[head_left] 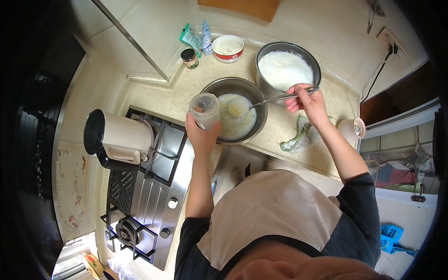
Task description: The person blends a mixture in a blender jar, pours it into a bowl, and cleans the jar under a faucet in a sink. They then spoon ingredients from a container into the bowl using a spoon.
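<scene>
My left hand (204,138) is wrapped round a clear plastic cup (206,122), held over the near left rim of a steel bowl (262,122). Pale, milky liquid with yellowish patches (241,126) fills the bowl's lower part. Between thumb and fingers, my right hand (309,100) grips a metal spoon (276,98) by its long handle. The spoon slants down to the left, its head at the liquid and hard to make out. Just beyond my right hand stands a deep dark pot (316,70) of white foam (287,67).
At the back are a red-and-white bowl of white stuff (228,46), a dark-lidded jar (189,58) and packets (191,38). A crumpled green-edged wrapper (297,135) and a pale container (351,129) lie rightward. An electric kettle (123,136) stands on the gas stove (154,198) at left.
</scene>
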Demonstrator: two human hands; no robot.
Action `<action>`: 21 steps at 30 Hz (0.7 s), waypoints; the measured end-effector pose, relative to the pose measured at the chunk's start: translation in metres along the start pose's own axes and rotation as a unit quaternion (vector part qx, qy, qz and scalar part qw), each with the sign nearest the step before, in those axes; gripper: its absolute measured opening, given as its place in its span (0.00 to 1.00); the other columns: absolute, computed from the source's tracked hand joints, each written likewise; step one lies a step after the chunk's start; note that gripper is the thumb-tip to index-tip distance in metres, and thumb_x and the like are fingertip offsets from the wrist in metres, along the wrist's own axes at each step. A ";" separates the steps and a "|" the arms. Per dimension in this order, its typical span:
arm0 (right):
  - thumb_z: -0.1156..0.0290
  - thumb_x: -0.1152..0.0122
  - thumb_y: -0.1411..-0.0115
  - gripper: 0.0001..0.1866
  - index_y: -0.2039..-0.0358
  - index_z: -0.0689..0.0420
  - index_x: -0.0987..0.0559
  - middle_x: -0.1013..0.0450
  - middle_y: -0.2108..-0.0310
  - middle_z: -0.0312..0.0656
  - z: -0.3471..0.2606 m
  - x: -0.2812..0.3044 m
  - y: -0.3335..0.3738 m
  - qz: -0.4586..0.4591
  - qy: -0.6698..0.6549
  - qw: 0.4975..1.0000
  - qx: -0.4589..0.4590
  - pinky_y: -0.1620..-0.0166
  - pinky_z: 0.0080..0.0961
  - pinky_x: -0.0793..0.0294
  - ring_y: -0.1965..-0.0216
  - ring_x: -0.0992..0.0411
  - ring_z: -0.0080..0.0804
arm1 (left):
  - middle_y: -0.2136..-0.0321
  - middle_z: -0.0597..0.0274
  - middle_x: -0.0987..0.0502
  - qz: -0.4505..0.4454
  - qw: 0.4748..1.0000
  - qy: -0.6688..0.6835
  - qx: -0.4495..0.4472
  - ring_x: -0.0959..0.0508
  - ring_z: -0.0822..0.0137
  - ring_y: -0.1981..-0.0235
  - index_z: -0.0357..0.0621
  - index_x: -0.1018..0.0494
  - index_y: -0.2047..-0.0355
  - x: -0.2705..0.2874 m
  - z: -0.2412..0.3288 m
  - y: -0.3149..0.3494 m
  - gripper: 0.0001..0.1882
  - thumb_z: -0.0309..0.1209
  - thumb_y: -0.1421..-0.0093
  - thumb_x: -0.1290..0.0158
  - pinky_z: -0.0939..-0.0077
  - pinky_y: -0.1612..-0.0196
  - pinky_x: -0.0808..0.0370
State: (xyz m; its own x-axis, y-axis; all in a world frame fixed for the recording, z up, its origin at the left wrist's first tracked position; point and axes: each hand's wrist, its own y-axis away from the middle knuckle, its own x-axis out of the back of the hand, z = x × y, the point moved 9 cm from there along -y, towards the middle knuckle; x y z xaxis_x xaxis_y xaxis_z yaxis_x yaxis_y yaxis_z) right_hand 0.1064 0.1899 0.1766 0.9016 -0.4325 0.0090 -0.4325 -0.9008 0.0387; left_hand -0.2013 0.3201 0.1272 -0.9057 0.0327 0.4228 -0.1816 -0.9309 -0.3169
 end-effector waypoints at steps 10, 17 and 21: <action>0.64 0.55 0.30 0.17 0.64 0.65 0.24 0.24 0.76 0.44 -0.116 -0.002 -0.013 0.046 0.057 0.992 0.102 0.75 0.18 0.24 0.79 0.25 0.26 | 0.57 0.50 0.27 -0.024 0.996 -0.084 0.004 0.27 0.50 0.54 0.42 0.34 0.49 -0.009 0.011 0.003 0.39 0.32 0.64 0.32 0.59 0.51 0.30; 0.65 0.54 0.29 0.16 0.63 0.65 0.25 0.24 0.74 0.41 -0.135 -0.057 0.010 -0.062 0.085 0.976 0.191 0.72 0.17 0.24 0.76 0.25 0.22 | 0.58 0.50 0.26 -0.053 0.990 -0.127 0.015 0.27 0.49 0.55 0.42 0.35 0.49 -0.022 0.012 -0.001 0.42 0.37 0.66 0.30 0.58 0.52 0.29; 0.73 0.42 0.39 0.07 0.64 0.63 0.22 0.25 0.72 0.42 -0.157 -0.101 0.058 -0.158 0.331 0.829 0.422 0.71 0.21 0.25 0.74 0.26 0.32 | 0.58 0.51 0.26 -0.046 0.989 -0.141 0.010 0.26 0.49 0.55 0.41 0.34 0.49 -0.024 0.009 -0.001 0.42 0.38 0.66 0.30 0.57 0.53 0.29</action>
State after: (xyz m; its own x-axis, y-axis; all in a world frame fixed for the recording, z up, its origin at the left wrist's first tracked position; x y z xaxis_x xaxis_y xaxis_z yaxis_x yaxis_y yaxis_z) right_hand -0.0084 0.1869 0.3350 0.6574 -0.3052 0.6889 0.2257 -0.7926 -0.5665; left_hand -0.1759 0.3168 0.1252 -0.7424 0.0180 0.6697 -0.2479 -0.9361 -0.2496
